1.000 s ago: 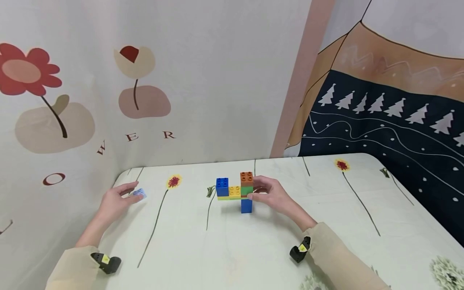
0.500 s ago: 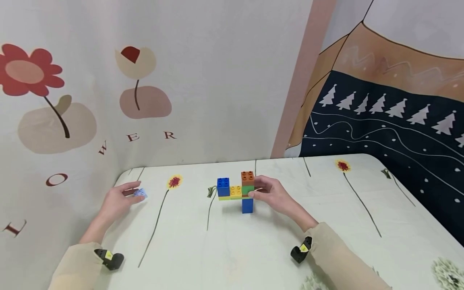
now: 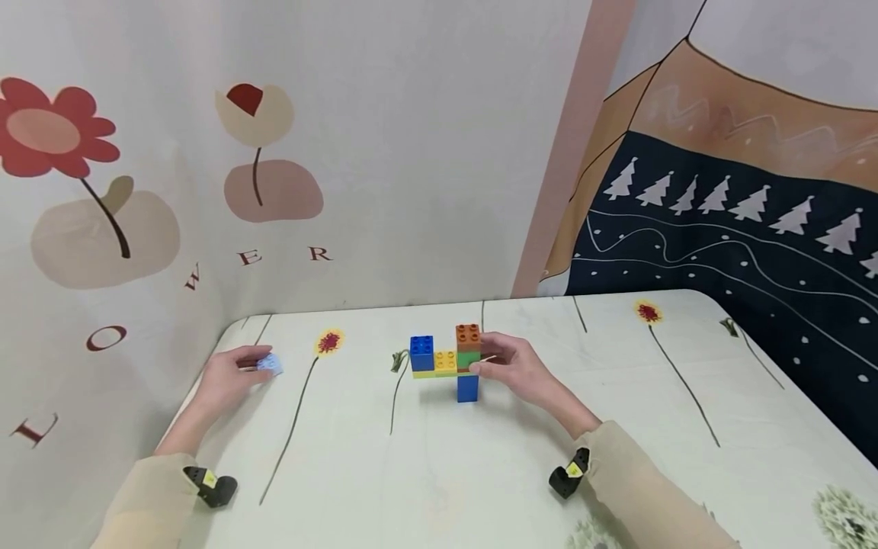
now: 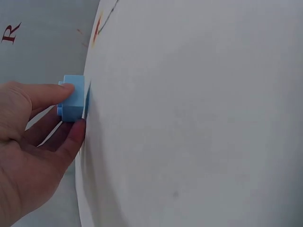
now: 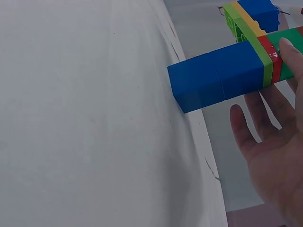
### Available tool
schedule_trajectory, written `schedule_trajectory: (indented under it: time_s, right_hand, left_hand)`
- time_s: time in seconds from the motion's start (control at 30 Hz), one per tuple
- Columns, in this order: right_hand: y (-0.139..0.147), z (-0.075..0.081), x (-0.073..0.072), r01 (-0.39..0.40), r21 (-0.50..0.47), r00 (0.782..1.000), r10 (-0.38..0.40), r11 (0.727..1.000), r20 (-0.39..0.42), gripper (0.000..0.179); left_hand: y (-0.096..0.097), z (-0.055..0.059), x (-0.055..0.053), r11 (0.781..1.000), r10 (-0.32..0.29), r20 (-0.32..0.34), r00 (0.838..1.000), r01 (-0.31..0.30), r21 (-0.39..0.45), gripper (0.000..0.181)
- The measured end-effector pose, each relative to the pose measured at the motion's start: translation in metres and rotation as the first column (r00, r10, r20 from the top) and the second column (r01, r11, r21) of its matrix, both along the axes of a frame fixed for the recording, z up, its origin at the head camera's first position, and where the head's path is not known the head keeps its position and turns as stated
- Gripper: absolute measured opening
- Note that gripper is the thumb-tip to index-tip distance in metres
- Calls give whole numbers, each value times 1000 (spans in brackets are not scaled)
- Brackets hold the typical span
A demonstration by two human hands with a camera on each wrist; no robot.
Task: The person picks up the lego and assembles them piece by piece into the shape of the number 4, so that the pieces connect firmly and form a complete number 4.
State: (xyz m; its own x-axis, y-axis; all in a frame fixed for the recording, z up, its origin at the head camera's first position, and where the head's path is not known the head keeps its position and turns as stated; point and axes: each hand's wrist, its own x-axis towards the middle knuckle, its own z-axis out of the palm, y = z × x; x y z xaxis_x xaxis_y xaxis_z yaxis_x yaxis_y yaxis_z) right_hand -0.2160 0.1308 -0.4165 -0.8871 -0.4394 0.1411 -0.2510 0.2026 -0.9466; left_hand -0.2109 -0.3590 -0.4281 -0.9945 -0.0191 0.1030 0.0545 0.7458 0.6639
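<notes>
Thumb and fingers of my left hand (image 3: 228, 381) pinch a light blue toy building brick (image 4: 74, 105) at the left of the table, its studs turned toward the palm in the left wrist view. The brick is very close to the tabletop; whether it touches is unclear. My right hand (image 3: 513, 370) grips a built block structure (image 3: 468, 389) from its right side. Two blue bricks form its base, with lime, red, green and brown pieces above. An arm with a yellow brick (image 3: 445, 361) and a blue brick (image 3: 421, 354) juts left, unsupported. Some right fingers are hidden behind it.
A pale cloth with printed flowers covers the table (image 3: 384, 473). Behind it hangs a light curtain (image 3: 411, 152), with a dark tree-patterned cloth (image 3: 686, 236) at the right. Black wrist cameras sit on both sleeves.
My left hand has shifted slightly right with the light blue brick, which has turned a little in the fingers. The right hand and the block structure have stayed practically in place.
</notes>
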Motion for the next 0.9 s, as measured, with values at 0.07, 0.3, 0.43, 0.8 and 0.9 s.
schedule_trajectory:
  time_s: [0.07, 0.3, 0.43, 0.8, 0.9]
  right_hand:
    - [0, 1, 0, 0, 3, 1000, 0, 1000, 5, 50]
    - [2, 1, -1, -17, -7, 1000, 17, 1000, 9, 51]
    - [2, 0, -1, -14, 1, 1000, 14, 1000, 12, 53]
    - [3, 1, 0, 18, 37, 999, -19, 999, 31, 58]
    - [2, 1, -1, 9, 39, 1000, -11, 999, 28, 60]
  left_hand:
    - [5, 2, 0, 1000, -3, -7, 1000, 3, -4, 44]
    - [34, 18, 0, 998, -62, -62, 996, 64, 21, 42]
    - [57, 32, 2, 989, -130, -94, 987, 136, 59, 40]
    - [144, 65, 11, 932, -306, -123, 944, 323, 162, 39]
    - [163, 72, 14, 910, -331, -132, 934, 353, 217, 40]
